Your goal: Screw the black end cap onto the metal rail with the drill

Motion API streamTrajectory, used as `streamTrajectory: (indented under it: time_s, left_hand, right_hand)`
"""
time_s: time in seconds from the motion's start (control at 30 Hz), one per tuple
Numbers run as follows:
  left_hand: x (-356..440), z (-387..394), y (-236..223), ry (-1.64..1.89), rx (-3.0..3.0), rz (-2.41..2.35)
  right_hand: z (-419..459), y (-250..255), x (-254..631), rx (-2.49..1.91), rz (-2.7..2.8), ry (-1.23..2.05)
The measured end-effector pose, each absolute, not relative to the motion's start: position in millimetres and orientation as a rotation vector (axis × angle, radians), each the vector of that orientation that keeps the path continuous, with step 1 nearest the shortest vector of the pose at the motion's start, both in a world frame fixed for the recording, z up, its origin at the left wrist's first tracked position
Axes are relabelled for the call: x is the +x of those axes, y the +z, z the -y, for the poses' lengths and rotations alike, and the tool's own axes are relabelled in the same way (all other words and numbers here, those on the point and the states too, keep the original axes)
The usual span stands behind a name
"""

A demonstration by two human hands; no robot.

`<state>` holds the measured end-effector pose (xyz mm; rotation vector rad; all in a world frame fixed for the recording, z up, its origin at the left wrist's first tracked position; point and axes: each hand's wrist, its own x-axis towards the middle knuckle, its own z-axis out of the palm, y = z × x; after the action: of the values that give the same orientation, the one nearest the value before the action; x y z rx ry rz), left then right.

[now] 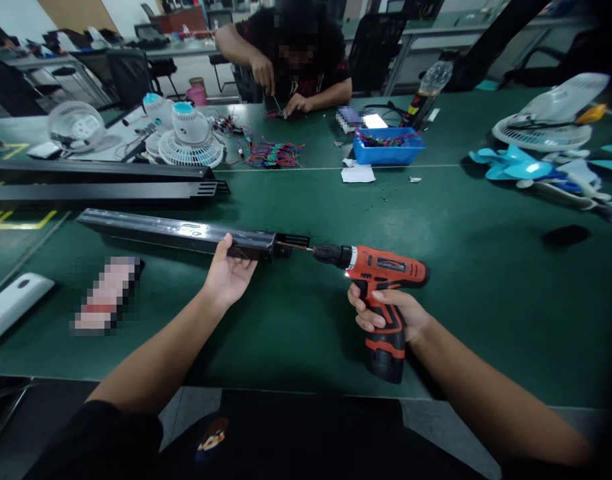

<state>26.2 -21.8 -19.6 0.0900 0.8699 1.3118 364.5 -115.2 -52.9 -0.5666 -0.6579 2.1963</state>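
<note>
My left hand [230, 275] grips a long black metal housing [186, 232] near its right end, the thumb on top and the fingers beneath. The housing lies lengthwise across the green table, and a slotted black bracket [295, 239] sticks out of its end. Wrapped around the handle of an orange and black cordless drill [386, 263] is my right hand [386, 307], index finger by the trigger. The drill points left, its small light lit. Its thin bit [301, 247] reaches the housing's end; whether it touches a screw there is too small to tell.
More long black housings [101, 190] lie behind on the left. A phone [109, 293] and a white casing [16, 307] are near left. Fan parts [191, 140], wires [273, 153] and a blue bin [389, 147] stand farther back. Across the table a person [291, 67] works with a screwdriver.
</note>
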Motion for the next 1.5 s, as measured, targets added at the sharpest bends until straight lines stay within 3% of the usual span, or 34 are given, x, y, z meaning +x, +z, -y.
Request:
streamTrajectory:
  time_s: [1.5]
  left_hand:
    - [30.4, 25.1, -12.9, 1.327, 0.114, -0.895]
  right_hand:
    - [115.8, -50.2, 362.8, -0.535, 0.663, 2.209]
